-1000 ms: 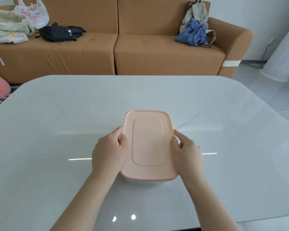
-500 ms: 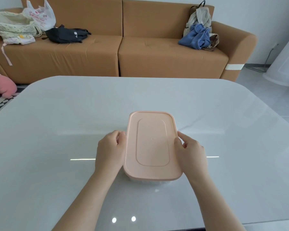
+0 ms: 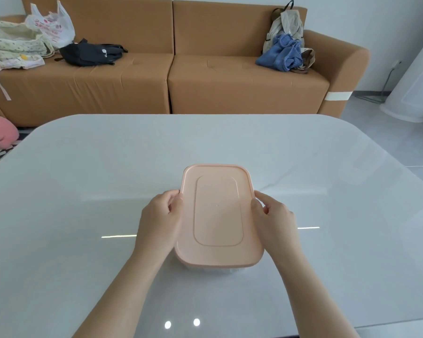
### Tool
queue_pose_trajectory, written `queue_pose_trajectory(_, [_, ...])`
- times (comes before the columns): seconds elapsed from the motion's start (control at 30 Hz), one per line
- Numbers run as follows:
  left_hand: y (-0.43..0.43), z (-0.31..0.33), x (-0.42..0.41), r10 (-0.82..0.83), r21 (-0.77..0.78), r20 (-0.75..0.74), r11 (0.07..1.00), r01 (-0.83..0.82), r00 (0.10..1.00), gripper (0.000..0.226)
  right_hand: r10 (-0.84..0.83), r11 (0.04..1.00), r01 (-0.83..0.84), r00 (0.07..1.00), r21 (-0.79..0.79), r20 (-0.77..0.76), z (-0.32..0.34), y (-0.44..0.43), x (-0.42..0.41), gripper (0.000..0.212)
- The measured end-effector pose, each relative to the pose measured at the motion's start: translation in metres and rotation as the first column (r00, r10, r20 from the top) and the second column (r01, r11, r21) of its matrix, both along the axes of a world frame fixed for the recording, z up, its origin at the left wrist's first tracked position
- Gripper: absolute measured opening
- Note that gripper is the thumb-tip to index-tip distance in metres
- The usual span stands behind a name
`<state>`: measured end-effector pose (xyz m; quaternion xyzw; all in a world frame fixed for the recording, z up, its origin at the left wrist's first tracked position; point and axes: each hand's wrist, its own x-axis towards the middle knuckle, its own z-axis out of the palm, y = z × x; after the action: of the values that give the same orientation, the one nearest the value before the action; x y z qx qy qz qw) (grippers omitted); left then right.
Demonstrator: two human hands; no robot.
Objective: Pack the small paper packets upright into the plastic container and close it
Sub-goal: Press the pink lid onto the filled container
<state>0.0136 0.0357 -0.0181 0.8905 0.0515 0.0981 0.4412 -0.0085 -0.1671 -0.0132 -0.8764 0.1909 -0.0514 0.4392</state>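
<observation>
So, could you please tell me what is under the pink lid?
Only a sliver of the clear container shows below the pink lid. The lid covers its contents, so they cannot be seen.

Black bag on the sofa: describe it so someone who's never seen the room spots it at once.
Start at the brown sofa behind the table, left seat cushion. The black bag lies flat toward the middle seam, right of a white plastic bag and a pale floral cloth bag; it is the only dark thing on that cushion.
</observation>
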Motion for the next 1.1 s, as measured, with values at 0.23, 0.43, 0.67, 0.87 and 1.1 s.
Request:
queue_pose_trajectory(0.23, [-0.006, -0.009, 0.004, 0.014, -0.006, -0.026, 1.000, -0.015, 1.000, 0.023, -0.088, 0.980, 0.070, 0.992, 0.185, 0.089, -0.009, 0.006, 0.007, 0.041])
queue_pose_trajectory(0.43, [-0.009, -0.008, 0.004, 0.047, -0.184, -0.076, 0.981, -0.060, 0.996, 0.025, -0.106, 0.947, 0.078, 0.991, 0.312, 0.075, -0.014, 0.008, 0.010, 0.039])
queue_pose_trajectory(0.67, [-0.009, -0.008, 0.013, 0.031, -0.499, -0.248, 0.853, -0.155, 0.968, 0.019, -0.102, 0.835, 0.074, 0.995, 0.546, 0.020, 0.008, 0.009, 0.008, 0.034])
queue_pose_trajectory(0.87, [-0.013, -0.002, 0.013, 0.066, -0.455, -0.147, 0.882, -0.127, 0.987, 0.022, -0.106, 0.805, 0.082, 0.994, 0.588, 0.006, 0.009, 0.011, 0.011, 0.035])
queue_pose_trajectory(1.1, [-0.015, -0.009, 0.005, 0.096, -0.302, -0.083, 0.946, -0.117, 0.992, 0.025, -0.098, 0.849, 0.055, 0.994, 0.525, 0.054, -0.002, 0.015, 0.005, 0.031])
